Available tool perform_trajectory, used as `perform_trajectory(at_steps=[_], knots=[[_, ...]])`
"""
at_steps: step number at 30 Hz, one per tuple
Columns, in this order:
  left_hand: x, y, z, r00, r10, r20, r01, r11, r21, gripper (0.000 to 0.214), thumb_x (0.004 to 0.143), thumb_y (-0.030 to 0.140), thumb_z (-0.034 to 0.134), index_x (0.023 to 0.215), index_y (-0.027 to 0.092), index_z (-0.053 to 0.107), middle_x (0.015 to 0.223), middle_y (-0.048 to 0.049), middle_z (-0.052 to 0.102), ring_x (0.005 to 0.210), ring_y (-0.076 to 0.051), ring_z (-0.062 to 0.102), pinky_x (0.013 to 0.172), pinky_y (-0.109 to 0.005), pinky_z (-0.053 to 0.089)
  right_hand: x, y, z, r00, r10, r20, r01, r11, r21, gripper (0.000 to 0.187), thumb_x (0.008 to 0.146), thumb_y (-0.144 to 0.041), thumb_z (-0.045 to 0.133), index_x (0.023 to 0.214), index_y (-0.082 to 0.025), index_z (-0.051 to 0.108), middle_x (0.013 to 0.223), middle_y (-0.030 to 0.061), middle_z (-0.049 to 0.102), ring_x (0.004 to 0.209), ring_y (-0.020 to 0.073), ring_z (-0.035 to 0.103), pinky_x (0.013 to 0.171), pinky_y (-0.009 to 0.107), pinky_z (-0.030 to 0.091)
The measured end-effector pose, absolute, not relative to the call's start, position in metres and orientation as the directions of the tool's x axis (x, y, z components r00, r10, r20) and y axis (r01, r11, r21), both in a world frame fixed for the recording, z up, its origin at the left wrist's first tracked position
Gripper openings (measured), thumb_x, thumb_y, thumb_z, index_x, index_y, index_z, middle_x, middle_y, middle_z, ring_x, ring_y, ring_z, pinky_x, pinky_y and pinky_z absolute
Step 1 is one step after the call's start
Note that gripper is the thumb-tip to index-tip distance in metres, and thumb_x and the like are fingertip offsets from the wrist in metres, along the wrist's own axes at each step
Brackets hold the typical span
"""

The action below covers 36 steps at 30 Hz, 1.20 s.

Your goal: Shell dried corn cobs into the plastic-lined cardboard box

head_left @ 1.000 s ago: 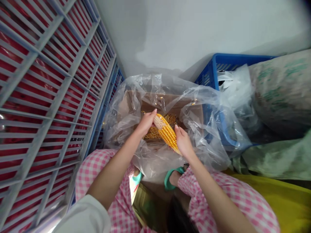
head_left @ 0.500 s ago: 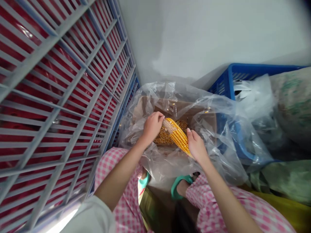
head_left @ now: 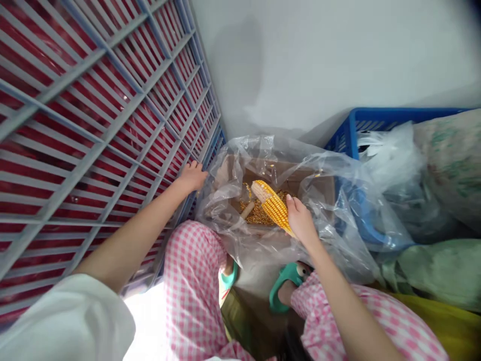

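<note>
My right hand (head_left: 301,220) is closed around the lower end of a yellow ear of corn (head_left: 276,206), tilted above the box. Near its upper tip, part of the ear is stripped to pale cob. My left hand (head_left: 192,176) is off the corn, against the side of the grey slatted crate (head_left: 140,120); its fingers are slightly apart and nothing shows in them. Below the ear, loose corn kernels (head_left: 259,216) lie in a cardboard box (head_left: 319,190) lined with a clear plastic bag (head_left: 235,240). A pale, bare cob-like piece (head_left: 247,210) rests on the kernels.
The tall crate with red contents walls off the left side. To the right stands a blue plastic basket (head_left: 353,135) with plastic bags and a patterned sack (head_left: 451,160). A white wall (head_left: 319,60) rises behind the box. Feet in green clogs (head_left: 281,288) are close in front.
My left hand has let go of the corn's tip and moved left to the crate. My right hand still holds the ear in nearly the same place. The view has shifted slightly.
</note>
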<state>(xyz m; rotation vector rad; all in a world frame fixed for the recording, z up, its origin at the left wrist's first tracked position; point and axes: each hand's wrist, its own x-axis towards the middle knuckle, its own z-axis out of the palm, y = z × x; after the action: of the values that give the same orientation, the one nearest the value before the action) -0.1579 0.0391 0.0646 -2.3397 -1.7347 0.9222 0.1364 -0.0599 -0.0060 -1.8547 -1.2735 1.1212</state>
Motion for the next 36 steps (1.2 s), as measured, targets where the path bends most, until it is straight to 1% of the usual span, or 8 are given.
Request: perform_trajectory(at_steps=[5,11,17,23,27,30,33,36], knots=[[-0.176,0.018,0.061,0.330,0.855,-0.400,0.730,-0.499,-0.467,0.034,0.066,0.023,0.057,0.100,0.017,0.062,0.131,-0.0126,0.041,0.123,-0.032,0.026,0.098,-0.044,0.018,0.140,-0.060,-0.005,0.157,0.946,-0.283,0.287,-0.318,-0.904,0.041,0.080,-0.058,0.031,0.068,-0.021,0.047,0.055,0.0014,0.049,0.051,0.0154,0.047,0.045,0.026,0.033],[-0.178,0.003,0.045,0.352,0.873,-0.339,0.692,-0.486,-0.533,0.037,0.073,0.014,0.044,0.106,0.017,0.060,0.134,-0.0108,0.039,0.127,-0.029,0.023,0.102,-0.048,0.009,0.141,-0.061,-0.002,0.142,0.922,-0.360,0.197,-0.383,-0.903,0.043,0.077,-0.062,0.033,0.072,-0.021,0.047,0.055,0.0005,0.047,0.047,0.0149,0.046,0.035,0.024,0.033],[-0.174,0.003,0.034,0.343,0.904,-0.255,0.775,-0.426,-0.467,0.041,0.075,0.009,0.036,0.111,0.012,0.056,0.132,-0.0163,0.040,0.125,-0.031,0.025,0.099,-0.053,0.009,0.141,-0.060,0.001,0.144,0.919,-0.367,0.208,-0.391,-0.897,0.045,0.077,-0.063,0.031,0.072,-0.021,0.046,0.056,0.0011,0.048,0.045,0.0148,0.046,0.034,0.025,0.033],[-0.170,0.004,0.032,0.306,0.927,-0.218,0.849,-0.369,-0.379,0.039,0.078,0.009,0.033,0.107,0.016,0.058,0.126,-0.0129,0.046,0.124,-0.028,0.027,0.101,-0.050,0.011,0.142,-0.058,-0.003,0.153,0.928,-0.341,0.230,-0.369,-0.901,0.044,0.077,-0.062,0.032,0.073,-0.021,0.048,0.055,0.0013,0.049,0.049,0.0159,0.047,0.038,0.026,0.035],[-0.156,0.007,0.046,0.326,0.943,-0.062,0.940,-0.330,-0.085,0.031,0.081,0.019,0.036,0.099,0.015,0.061,0.112,-0.0131,0.054,0.115,-0.024,0.038,0.099,-0.039,0.026,0.142,-0.058,0.000,0.150,0.920,-0.362,0.197,-0.387,-0.901,0.043,0.077,-0.062,0.032,0.075,-0.022,0.049,0.055,0.0012,0.050,0.047,0.0160,0.048,0.039,0.027,0.035],[-0.128,0.007,0.058,0.090,0.987,0.129,0.927,-0.131,0.352,0.032,0.082,0.031,0.038,0.102,0.017,0.058,0.104,-0.0093,0.058,0.102,-0.020,0.049,0.091,-0.034,0.036,0.140,-0.058,0.005,0.124,0.903,-0.410,0.107,-0.423,-0.900,0.042,0.076,-0.062,0.033,0.079,-0.022,0.048,0.056,0.0006,0.052,0.042,0.0150,0.047,0.036,0.027,0.033],[-0.090,0.006,0.061,-0.078,0.990,-0.115,0.545,0.139,0.827,0.039,0.082,0.043,0.038,0.105,0.017,0.055,0.093,-0.0082,0.062,0.079,-0.016,0.059,0.067,-0.027,0.045,0.139,-0.060,0.010,0.064,0.884,-0.464,-0.029,-0.463,-0.886,0.041,0.075,-0.061,0.036,0.081,-0.022,0.046,0.054,-0.0001,0.054,0.036,0.0148,0.045,0.031,0.027,0.032],[-0.057,0.005,0.054,0.072,0.919,-0.388,0.204,0.367,0.908,0.052,0.081,0.055,0.028,0.108,0.018,0.053,0.092,-0.0098,0.063,0.071,-0.015,0.060,0.058,-0.025,0.046,0.138,-0.060,0.015,-0.033,0.861,-0.507,-0.167,-0.505,-0.847,0.038,0.075,-0.060,0.038,0.080,-0.022,0.046,0.051,-0.0010,0.054,0.033,0.0159,0.046,0.028,0.027,0.032]])
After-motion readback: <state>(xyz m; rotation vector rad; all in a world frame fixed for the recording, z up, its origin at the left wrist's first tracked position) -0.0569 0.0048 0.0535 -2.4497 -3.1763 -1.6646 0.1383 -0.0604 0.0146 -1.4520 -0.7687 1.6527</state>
